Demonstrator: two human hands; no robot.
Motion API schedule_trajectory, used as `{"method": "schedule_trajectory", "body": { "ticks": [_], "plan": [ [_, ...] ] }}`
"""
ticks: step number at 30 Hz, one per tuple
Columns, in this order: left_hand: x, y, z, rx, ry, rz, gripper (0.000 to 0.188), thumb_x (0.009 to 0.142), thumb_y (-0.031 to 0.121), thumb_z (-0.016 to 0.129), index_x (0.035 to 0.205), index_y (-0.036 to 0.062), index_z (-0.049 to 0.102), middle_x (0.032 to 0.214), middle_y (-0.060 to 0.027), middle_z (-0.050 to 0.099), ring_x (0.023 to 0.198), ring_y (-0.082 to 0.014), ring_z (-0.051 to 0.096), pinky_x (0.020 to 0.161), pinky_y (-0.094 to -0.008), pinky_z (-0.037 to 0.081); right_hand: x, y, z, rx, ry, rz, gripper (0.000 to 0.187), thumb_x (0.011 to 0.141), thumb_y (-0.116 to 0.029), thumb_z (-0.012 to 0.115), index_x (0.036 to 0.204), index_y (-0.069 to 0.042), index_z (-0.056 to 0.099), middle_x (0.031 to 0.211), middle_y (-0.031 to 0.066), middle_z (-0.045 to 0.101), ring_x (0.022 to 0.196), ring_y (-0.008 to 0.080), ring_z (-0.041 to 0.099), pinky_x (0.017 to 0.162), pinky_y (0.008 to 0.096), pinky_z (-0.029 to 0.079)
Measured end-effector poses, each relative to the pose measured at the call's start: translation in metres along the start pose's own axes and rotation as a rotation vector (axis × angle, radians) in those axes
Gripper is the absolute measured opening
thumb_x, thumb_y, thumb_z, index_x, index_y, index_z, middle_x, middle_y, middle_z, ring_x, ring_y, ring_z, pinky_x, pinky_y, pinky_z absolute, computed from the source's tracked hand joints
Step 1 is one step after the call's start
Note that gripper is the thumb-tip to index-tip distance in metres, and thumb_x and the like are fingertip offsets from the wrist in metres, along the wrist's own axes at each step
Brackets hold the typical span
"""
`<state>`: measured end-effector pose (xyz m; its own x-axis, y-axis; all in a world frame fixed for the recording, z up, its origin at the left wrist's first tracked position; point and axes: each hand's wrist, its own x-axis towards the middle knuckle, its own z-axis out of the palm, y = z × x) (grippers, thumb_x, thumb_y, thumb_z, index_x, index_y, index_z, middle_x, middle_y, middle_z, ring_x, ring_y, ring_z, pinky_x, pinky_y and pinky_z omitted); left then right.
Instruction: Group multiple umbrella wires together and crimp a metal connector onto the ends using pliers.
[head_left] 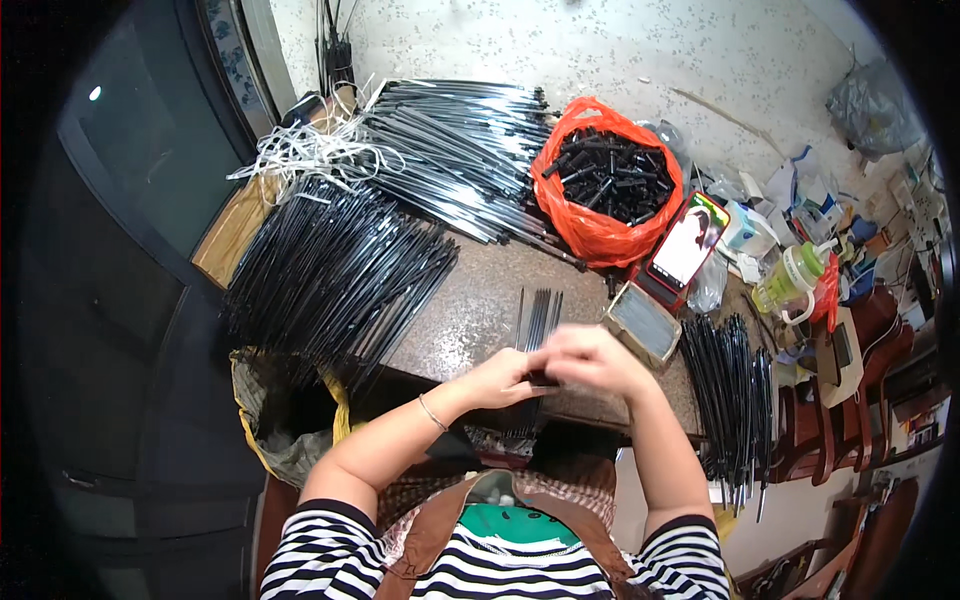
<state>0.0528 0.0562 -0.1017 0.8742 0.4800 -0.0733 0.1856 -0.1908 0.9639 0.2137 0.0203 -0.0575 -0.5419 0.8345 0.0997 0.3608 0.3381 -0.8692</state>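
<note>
My left hand and my right hand meet over the near edge of the brown table. Together they pinch a small black piece at the near end of a few thin black rods that lie on the table pointing away from me. The fingers hide most of the piece. A thin bracelet sits on my left wrist.
A big heap of black rods lies at the left, a grey bundle behind it, and more rods at the right. An orange bag of black tube pieces, a lit phone, a small tin box and a green bottle stand beyond.
</note>
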Motion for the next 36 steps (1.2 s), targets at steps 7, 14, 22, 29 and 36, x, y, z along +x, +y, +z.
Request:
{"method": "schedule_trajectory", "body": {
  "ticks": [7,14,22,29,36],
  "plan": [
    [-0.011,-0.014,0.025,0.681,-0.383,0.700,0.074,0.049,0.033,0.062,0.110,0.0019,0.032,0.111,-0.0155,0.035,0.108,-0.0277,0.029,0.090,-0.0421,0.018,0.006,0.062,0.027,-0.878,0.003,0.199,0.043,0.076,-0.032,0.037,0.116,-0.018,0.030,0.125,0.0003,0.022,0.116,0.0232,0.014,0.091,0.0461,0.012],
    [-0.017,0.000,0.028,0.988,-0.498,1.059,0.088,0.033,0.029,0.065,0.110,0.0009,0.032,0.102,-0.0136,0.039,0.097,-0.0271,0.037,0.088,-0.0411,0.024,-0.011,0.051,0.036,-0.834,0.103,0.121,0.042,0.075,-0.029,0.041,0.114,-0.017,0.033,0.124,0.0024,0.023,0.116,0.0230,0.015,0.091,0.0442,0.015],
    [-0.053,0.043,0.027,0.309,0.050,0.619,0.052,0.055,0.034,0.062,0.091,0.0007,0.049,0.092,-0.0142,0.051,0.085,-0.0288,0.049,0.077,-0.0339,0.038,-0.029,0.008,0.030,-0.041,0.061,0.256,0.038,0.080,-0.029,0.034,0.111,-0.006,0.038,0.114,0.0102,0.038,0.109,0.0209,0.031,0.089,0.0324,0.024],
    [-0.070,0.007,0.037,0.551,0.155,0.519,0.048,0.057,0.022,0.059,0.099,0.0016,0.047,0.104,-0.0121,0.046,0.101,-0.0270,0.041,0.086,-0.0363,0.030,-0.072,0.009,-0.045,-0.880,0.553,0.671,0.016,0.061,-0.013,0.056,0.074,-0.004,0.057,0.074,0.0089,0.050,0.076,0.0248,0.048,0.067,0.0318,0.040],
    [-0.071,-0.018,0.020,0.435,0.099,0.464,0.058,0.049,0.035,0.067,0.094,0.0025,0.050,0.102,-0.0116,0.048,0.099,-0.0268,0.042,0.086,-0.0375,0.029,-0.079,0.048,-0.051,-1.039,0.707,0.321,0.005,0.063,-0.009,0.053,0.062,-0.004,0.052,0.068,0.0072,0.046,0.068,0.0227,0.046,0.059,0.0306,0.040]
  ]
}}
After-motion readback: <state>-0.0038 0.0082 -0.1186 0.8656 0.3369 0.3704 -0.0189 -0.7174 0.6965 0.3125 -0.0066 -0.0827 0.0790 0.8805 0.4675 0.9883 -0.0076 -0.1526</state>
